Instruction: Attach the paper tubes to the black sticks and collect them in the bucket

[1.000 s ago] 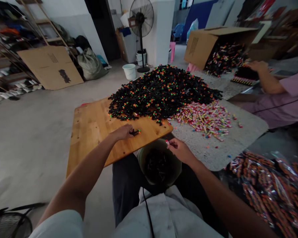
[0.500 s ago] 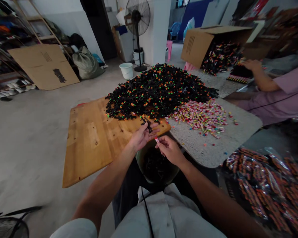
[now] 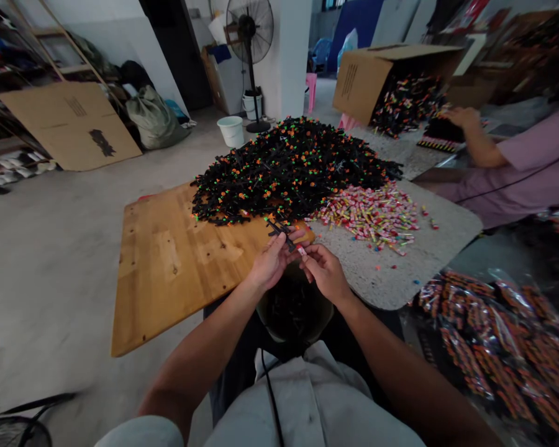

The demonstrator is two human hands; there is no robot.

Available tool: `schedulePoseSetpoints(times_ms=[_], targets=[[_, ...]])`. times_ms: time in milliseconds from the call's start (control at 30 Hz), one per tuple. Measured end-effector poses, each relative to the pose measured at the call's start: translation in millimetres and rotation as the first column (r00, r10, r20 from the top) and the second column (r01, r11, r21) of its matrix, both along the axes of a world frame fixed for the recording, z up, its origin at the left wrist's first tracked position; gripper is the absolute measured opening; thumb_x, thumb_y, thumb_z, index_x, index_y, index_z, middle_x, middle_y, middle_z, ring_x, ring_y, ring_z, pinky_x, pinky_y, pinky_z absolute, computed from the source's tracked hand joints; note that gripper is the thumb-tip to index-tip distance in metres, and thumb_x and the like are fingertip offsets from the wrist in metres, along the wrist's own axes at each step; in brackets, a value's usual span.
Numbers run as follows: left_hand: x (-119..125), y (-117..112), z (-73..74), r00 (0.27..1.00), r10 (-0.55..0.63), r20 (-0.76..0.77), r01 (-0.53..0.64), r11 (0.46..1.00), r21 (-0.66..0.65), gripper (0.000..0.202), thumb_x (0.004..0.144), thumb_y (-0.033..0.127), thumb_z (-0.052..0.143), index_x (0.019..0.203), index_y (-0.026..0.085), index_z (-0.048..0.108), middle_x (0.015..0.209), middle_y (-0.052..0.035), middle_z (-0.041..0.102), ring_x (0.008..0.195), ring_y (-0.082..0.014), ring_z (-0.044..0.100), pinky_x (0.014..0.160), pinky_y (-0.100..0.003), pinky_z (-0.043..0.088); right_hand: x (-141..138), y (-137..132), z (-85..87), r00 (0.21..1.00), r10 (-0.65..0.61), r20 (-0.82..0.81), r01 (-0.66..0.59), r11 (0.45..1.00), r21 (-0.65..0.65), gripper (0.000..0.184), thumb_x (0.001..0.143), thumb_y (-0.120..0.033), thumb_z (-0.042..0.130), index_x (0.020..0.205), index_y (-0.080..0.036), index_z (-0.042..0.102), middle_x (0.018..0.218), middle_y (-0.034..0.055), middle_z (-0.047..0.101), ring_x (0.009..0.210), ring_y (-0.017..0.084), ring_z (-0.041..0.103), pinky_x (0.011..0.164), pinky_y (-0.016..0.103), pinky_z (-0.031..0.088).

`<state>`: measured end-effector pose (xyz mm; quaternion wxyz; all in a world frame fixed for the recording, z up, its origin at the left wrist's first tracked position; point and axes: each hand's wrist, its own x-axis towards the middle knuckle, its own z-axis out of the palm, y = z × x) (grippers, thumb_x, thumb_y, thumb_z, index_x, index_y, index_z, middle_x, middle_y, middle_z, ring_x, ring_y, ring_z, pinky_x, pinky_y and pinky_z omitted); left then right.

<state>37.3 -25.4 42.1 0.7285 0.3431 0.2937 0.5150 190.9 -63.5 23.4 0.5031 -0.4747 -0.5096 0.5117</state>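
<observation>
Above the bucket (image 3: pixel 325 313), in the head view, the left hand (image 3: pixel 271 262) has its grip clamped on a black toy piece (image 3: pixel 283 232). The right hand (image 3: pixel 328 273) pinches a small tube (image 3: pixel 301 251), its red end right beside the piece; whether they touch, I cannot tell. Beyond, a black heap (image 3: pixel 298 167) sits on the wooden counter (image 3: pixel 168 267), next to a pile of tubes (image 3: pixel 372 214).

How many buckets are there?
3: a pale bucket beyond the black pile, a second bucket behind the fan, a third bucket below the left hand and right hand. Others may be hidden.
</observation>
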Motion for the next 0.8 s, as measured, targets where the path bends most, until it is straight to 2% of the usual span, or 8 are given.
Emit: schedulePoseSetpoints(times_ms=[200,300,400,467,600,700,800], targets=[[6.4,-0.3,-3.0,0.995,0.057,-0.076,-0.055,0.998,0.024,0.043,0.096,0.056,0.065,0.121,0.021,0.063,0.129,-0.0118,0.074,0.124,-0.0316,0.069,0.096,-0.044,0.058,0.0,-3.5,-6.8,0.994,0.082,0.066,-0.085,0.995,0.045,0.034,0.092,-0.055,0.069,0.097,-0.022,0.063,0.074,-0.0005,0.065,0.054,0.012,0.053,0.05,0.026,0.042],[8.7,-2.0,-5.2,0.99,0.043,-0.132,-0.041,0.999,0.016,0.048,0.097,0.061,0.062,0.124,0.021,0.062,0.126,-0.012,0.075,0.121,-0.031,0.07,0.091,-0.042,0.059,-0.6,-4.0,-10.7,0.994,0.061,0.086,-0.067,0.996,0.065,0.033,0.094,-0.054,0.068,0.099,-0.022,0.063,0.077,0.0005,0.067,0.055,0.012,0.054,0.051,0.026,0.044],[8.8,-3.7,-7.9,0.992,0.058,-0.113,-0.057,0.998,0.009,0.046,0.097,0.058,0.064,0.12,0.019,0.062,0.117,-0.0113,0.076,0.107,-0.0259,0.074,0.079,-0.033,0.06,-0.6,-5.2,-9.8,0.999,0.034,0.036,-0.035,0.998,0.053,0.035,0.093,-0.056,0.068,0.101,-0.022,0.062,0.074,-0.0009,0.065,0.053,0.012,0.055,0.05,0.027,0.046],[8.2,-4.9,-9.4,0.995,0.068,-0.075,-0.068,0.998,-0.002,0.043,0.097,0.055,0.066,0.117,0.017,0.062,0.106,-0.0095,0.077,0.09,-0.0208,0.075,0.069,-0.028,0.058,-0.9,-7.0,-6.6,0.999,0.041,-0.027,-0.04,0.998,0.044,0.036,0.092,-0.055,0.07,0.101,-0.022,0.062,0.075,-0.0006,0.067,0.055,0.013,0.059,0.053,0.028,0.05],[8.4,-8.0,-11.5,0.999,0.054,0.001,-0.054,0.998,-0.03,0.041,0.098,0.054,0.066,0.116,0.019,0.06,0.077,-0.0004,0.07,0.055,-0.0134,0.064,0.053,-0.025,0.054,-2.8,-10.3,-0.5,0.989,0.038,-0.142,-0.03,0.998,0.055,0.035,0.09,-0.053,0.074,0.099,-0.021,0.063,0.079,0.0018,0.073,0.063,0.016,0.068,0.059,0.031,0.058],[10.6,-10.2,-12.8,0.996,0.057,0.065,-0.054,0.998,-0.044,0.041,0.097,0.053,0.068,0.115,0.018,0.059,0.067,0.0028,0.064,0.047,-0.012,0.058,0.047,-0.023,0.05,-4.1,-11.0,-0.7,0.982,0.03,-0.187,-0.02,0.998,0.056,0.034,0.089,-0.051,0.077,0.098,-0.021,0.065,0.077,0.0016,0.074,0.061,0.016,0.07,0.06,0.031,0.059],[13.5,-11.2,-13.0,0.988,0.099,0.117,-0.093,0.994,-0.057,0.037,0.097,0.05,0.07,0.111,0.017,0.06,0.071,0.0009,0.067,0.048,-0.0118,0.06,0.044,-0.021,0.047,-4.2,-11.4,-3.0,0.981,0.036,-0.189,-0.03,0.999,0.038,0.034,0.087,-0.051,0.079,0.098,-0.02,0.068,0.075,0.0012,0.074,0.059,0.016,0.07,0.058,0.031,0.059]])
